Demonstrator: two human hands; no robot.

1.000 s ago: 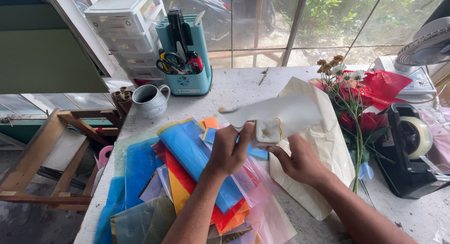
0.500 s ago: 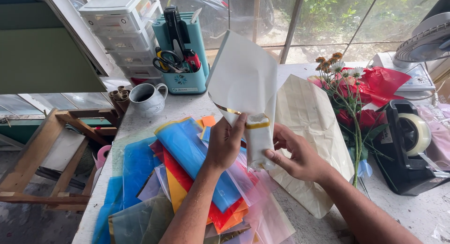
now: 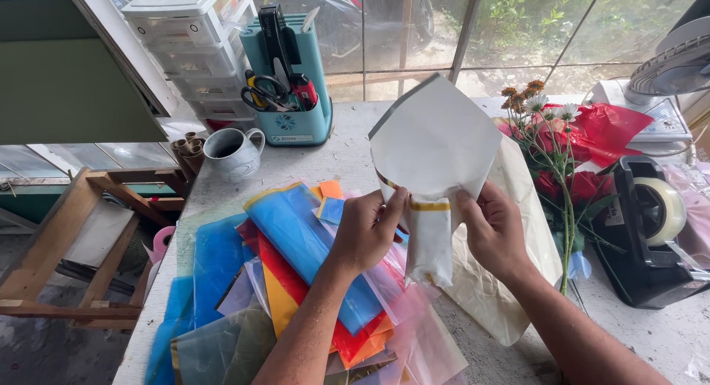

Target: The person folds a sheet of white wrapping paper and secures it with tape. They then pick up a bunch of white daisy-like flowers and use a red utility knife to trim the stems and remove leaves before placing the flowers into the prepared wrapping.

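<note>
- Paper sheet (image 3: 436,144), white with a thin gold edge, is held up over the middle of the desk (image 3: 355,163); it looks light, thin and soft, likely to crease or tear if tugged, and its folded lower part hangs down between the hands
- Left hand (image 3: 367,230) pinches the sheet at its 7 o'clock edge, thumb and fingers closed on the gold band
- Right hand (image 3: 494,230) pinches the 5 o'clock edge in the same way
- Best hold seems to be these lower edges near the fold, since the upper part flops freely
- Coloured film sheets (image 3: 296,281) lie fanned at 7 o'clock, probably slippery
- Cream paper (image 3: 510,281) lies under the right hand
- Flowers (image 3: 562,144) at 3 o'clock, tape dispenser (image 3: 654,230) beyond them
- Mug (image 3: 233,152) and teal tool holder (image 3: 288,74) at 11 o'clock, below the windows
</note>
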